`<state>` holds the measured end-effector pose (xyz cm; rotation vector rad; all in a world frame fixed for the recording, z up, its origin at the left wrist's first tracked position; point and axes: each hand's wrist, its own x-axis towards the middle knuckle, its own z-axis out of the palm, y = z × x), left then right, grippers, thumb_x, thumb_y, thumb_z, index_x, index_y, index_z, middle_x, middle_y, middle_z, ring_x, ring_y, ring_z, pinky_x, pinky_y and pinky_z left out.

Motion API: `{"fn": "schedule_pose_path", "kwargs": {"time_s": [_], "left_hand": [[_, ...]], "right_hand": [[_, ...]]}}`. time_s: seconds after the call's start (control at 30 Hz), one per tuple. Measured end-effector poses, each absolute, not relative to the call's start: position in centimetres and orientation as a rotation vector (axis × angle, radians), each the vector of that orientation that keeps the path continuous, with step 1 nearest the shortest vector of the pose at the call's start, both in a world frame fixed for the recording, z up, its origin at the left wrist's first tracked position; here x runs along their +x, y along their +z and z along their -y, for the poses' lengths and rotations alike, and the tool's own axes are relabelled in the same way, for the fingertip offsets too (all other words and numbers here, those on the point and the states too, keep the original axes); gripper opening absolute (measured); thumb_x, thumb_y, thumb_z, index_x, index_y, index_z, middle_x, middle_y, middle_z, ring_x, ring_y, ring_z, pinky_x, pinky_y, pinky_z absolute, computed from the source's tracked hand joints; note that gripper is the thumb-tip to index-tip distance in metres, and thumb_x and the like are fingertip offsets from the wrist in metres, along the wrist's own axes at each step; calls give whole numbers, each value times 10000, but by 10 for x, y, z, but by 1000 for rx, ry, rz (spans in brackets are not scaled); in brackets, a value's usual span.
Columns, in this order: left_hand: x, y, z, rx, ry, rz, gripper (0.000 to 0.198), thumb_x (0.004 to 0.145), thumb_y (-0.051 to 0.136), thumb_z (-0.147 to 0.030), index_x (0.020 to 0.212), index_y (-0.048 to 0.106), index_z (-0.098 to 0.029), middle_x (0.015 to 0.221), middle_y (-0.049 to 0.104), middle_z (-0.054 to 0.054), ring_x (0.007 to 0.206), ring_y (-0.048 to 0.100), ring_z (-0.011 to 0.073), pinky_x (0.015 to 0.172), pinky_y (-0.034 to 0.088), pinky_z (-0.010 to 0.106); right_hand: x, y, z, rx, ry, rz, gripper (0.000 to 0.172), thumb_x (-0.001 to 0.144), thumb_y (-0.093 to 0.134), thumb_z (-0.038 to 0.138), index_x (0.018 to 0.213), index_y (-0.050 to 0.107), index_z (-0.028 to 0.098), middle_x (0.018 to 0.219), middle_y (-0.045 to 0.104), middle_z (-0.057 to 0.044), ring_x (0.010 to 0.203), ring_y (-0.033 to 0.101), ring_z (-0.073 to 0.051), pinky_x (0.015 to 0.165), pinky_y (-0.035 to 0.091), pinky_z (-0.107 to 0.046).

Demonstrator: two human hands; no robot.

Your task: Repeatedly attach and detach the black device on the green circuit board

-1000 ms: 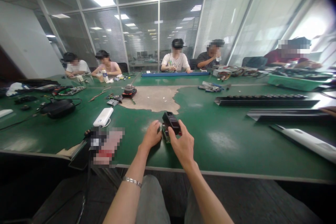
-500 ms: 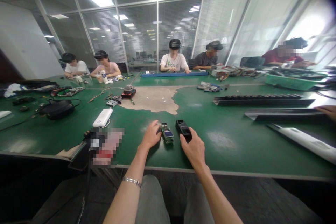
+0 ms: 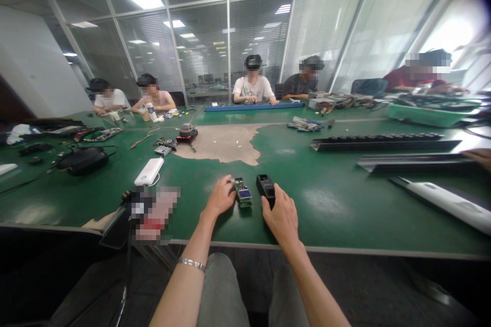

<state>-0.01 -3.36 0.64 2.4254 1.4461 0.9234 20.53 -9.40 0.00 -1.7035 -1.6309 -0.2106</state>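
A small green circuit board with a blue screen (image 3: 243, 195) lies on the green table (image 3: 330, 204) in front of me. My left hand (image 3: 220, 197) rests curled against the board's left edge, fingers closed on it. Just to the right lies a black plastic cover (image 3: 266, 186). My right hand (image 3: 282, 214) sits behind the cover with its fingers closed on the near end.
A white power bank (image 3: 149, 171) and a black pouch (image 3: 82, 158) lie to the left. Long black rails (image 3: 383, 142) and a white strip (image 3: 441, 202) lie at right. Several other people sit round the far side. A worn bare patch (image 3: 226, 144) marks the table's middle.
My right hand lifted the black cover off the circuit board and set it down on the table to the board's right. My left hand stayed on the board.
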Motion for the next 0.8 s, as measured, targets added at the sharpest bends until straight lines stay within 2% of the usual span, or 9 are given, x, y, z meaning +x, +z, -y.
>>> {"fn": "schedule_pose_path", "kwargs": {"time_s": [0.13, 0.27, 0.4, 0.57, 0.8], "left_hand": [[0, 6, 33, 2451, 933, -1435, 295, 863, 501, -251, 1110, 648, -181, 1359, 501, 110, 1243, 468, 239, 1092, 330, 417], [0, 5, 33, 2453, 945, -1440, 258, 854, 516, -235, 1053, 668, -175, 1329, 527, 105, 1228, 480, 229, 1082, 343, 403], [-1, 4, 33, 2447, 966, -1444, 258, 858, 514, -238, 1053, 671, -175, 1322, 533, 109, 1215, 493, 225, 1071, 358, 397], [-2, 3, 33, 2453, 978, -1458, 246, 849, 533, -244, 1027, 679, -156, 1300, 548, 128, 1206, 503, 232, 1063, 370, 389], [-3, 5, 34, 2433, 996, -1461, 239, 835, 552, -241, 1009, 691, -156, 1277, 567, 129, 1186, 520, 238, 1057, 384, 384]], "right_hand": [[205, -2, 95, -1730, -196, 1636, 558, 880, 437, 367, 1352, 388, 74, 1205, 565, -179, 1064, 522, -282, 916, 399, -413], [204, 1, 96, -1711, -240, 1620, 585, 864, 455, 402, 1342, 405, 69, 1296, 496, -201, 1159, 466, -304, 956, 377, -433], [202, 5, 96, -1683, -249, 1626, 621, 846, 472, 429, 1378, 380, 124, 1336, 464, -182, 1174, 453, -310, 943, 386, -451], [202, 2, 95, -1688, -215, 1659, 517, 873, 431, 368, 1336, 440, 137, 1256, 525, -172, 1107, 504, -282, 914, 407, -426], [204, 1, 95, -1648, -117, 1604, 508, 872, 437, 391, 1299, 490, 121, 1153, 605, -159, 1051, 545, -268, 928, 413, -417]]}}
